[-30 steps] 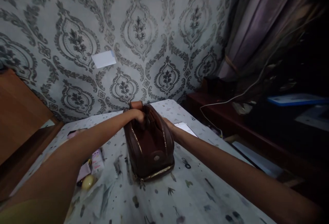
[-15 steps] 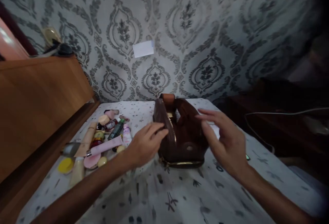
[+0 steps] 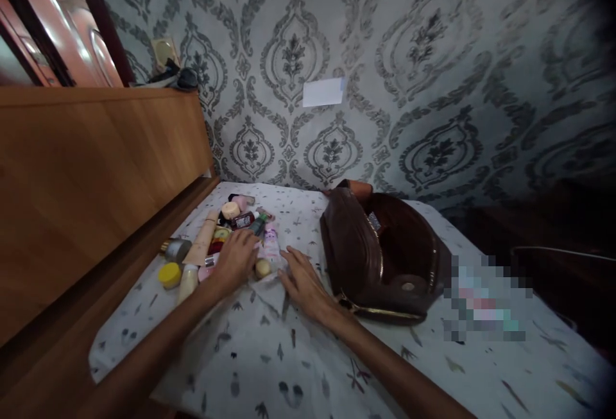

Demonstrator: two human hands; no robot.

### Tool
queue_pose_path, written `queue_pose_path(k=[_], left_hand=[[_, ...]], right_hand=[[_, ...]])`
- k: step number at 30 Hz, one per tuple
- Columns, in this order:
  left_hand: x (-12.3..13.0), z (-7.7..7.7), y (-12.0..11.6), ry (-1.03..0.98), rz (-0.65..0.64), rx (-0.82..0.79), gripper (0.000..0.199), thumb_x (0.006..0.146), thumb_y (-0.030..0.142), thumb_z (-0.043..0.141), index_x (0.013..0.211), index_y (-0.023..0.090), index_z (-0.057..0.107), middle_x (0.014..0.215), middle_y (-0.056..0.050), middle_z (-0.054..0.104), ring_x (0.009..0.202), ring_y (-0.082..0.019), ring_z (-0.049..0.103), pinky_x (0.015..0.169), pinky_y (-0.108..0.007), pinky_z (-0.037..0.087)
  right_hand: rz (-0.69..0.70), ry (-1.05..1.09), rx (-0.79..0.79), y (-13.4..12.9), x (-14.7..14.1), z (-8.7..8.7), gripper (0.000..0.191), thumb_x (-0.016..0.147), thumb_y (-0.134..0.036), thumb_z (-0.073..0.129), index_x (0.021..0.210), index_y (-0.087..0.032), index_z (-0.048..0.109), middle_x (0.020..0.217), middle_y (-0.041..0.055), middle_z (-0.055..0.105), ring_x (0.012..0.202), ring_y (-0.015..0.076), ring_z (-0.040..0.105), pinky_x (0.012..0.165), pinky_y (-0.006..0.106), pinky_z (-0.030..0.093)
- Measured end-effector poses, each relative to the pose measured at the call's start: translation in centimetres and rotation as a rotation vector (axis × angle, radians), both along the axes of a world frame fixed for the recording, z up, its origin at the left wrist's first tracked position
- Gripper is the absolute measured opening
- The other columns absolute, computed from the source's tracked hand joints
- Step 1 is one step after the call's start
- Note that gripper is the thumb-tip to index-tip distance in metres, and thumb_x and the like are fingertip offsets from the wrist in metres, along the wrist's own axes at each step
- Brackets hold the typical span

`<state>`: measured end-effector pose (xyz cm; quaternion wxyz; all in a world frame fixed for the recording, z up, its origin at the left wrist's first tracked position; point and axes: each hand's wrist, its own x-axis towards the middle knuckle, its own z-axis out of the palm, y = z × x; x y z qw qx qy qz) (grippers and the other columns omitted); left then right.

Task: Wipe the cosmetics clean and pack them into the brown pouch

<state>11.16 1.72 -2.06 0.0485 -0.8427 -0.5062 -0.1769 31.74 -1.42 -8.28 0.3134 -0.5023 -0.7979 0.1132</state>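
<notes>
The fingers of the left hand are half curled and turned down over the near part of a loose cluster of small tubes, bottles and jars; what lies beneath them is covered, so whether anything is gripped cannot be told. The fingers of the right hand are loosely spread with nothing held, their tips brought close to the cluster's right edge, near a small pale-yellow rounded object and a pink-and-white plastic tube.

A light touch is judged best here — round pieces may well roll, so the right hand is usefully kept low, as a fence along that edge. The slim dark-red labelled bottle is better pinched across its body than by an end. Nudging should be avoided towards the flat beige tube and the squat bright-yellow round container on the left. The white cloth with its dark leaf print seems rucked just below the fingers; if it is dragged, everything on it may be shifted.

Farther right, apart from the cluster, the large dark-brown leather bag stands with its mouth gaping — its near corner lies just beside the right wrist and is best not knocked.
</notes>
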Motion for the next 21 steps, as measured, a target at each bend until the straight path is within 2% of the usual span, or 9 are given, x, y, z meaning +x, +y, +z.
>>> queue_pose_path(k=[4,7,10,15,21], left_hand=[[-3.5,2.9,5.7,-0.028,0.136,-0.051,0.026,0.095,0.021,0.043,0.110,0.014,0.063,0.118,-0.015,0.065,0.112,-0.027,0.056,0.099,-0.041,0.043],[-4.1,3.8,8.6,-0.002,0.140,-0.129,0.024,0.095,0.023,0.044,0.102,0.017,0.066,0.107,-0.011,0.069,0.105,-0.024,0.061,0.092,-0.033,0.045],[-2.9,3.0,8.9,0.048,0.111,-0.225,0.026,0.095,0.034,0.046,0.098,0.019,0.066,0.105,-0.010,0.071,0.101,-0.024,0.064,0.084,-0.031,0.046],[-0.7,0.8,7.9,0.117,0.125,-0.369,0.052,0.088,0.053,0.054,0.125,0.015,0.053,0.114,-0.017,0.070,0.102,-0.031,0.067,0.078,-0.035,0.048],[-0.9,0.8,9.3,0.150,0.115,-0.489,0.040,0.085,0.050,0.054,0.107,0.017,0.060,0.110,-0.014,0.071,0.096,-0.028,0.068,0.074,-0.032,0.049]], right_hand=[[-0.081,-0.035,-0.016,1.8,-2.3,-1.6,0.046,0.095,-0.035,0.047,0.133,-0.012,0.057,0.142,0.0214,0.053,0.134,0.0335,0.049,0.110,0.052,0.043],[-0.108,0.003,0.034,1.8,-3.1,-2.5,0.041,0.097,-0.035,0.042,0.128,-0.015,0.061,0.136,0.0185,0.059,0.129,0.0317,0.054,0.109,0.052,0.044],[-0.102,0.050,0.088,1.4,-3.1,-3.0,0.039,0.099,-0.036,0.039,0.123,-0.017,0.065,0.134,0.0171,0.060,0.127,0.0302,0.056,0.108,0.051,0.045],[-0.078,0.044,0.043,0.9,-2.7,-2.4,0.039,0.099,-0.039,0.040,0.112,-0.019,0.072,0.132,0.0165,0.062,0.127,0.0302,0.056,0.107,0.050,0.046],[-0.026,0.070,0.037,0.4,-2.5,-1.6,0.037,0.098,-0.039,0.044,0.114,-0.020,0.071,0.132,0.0149,0.062,0.129,0.0291,0.054,0.108,0.049,0.044]])
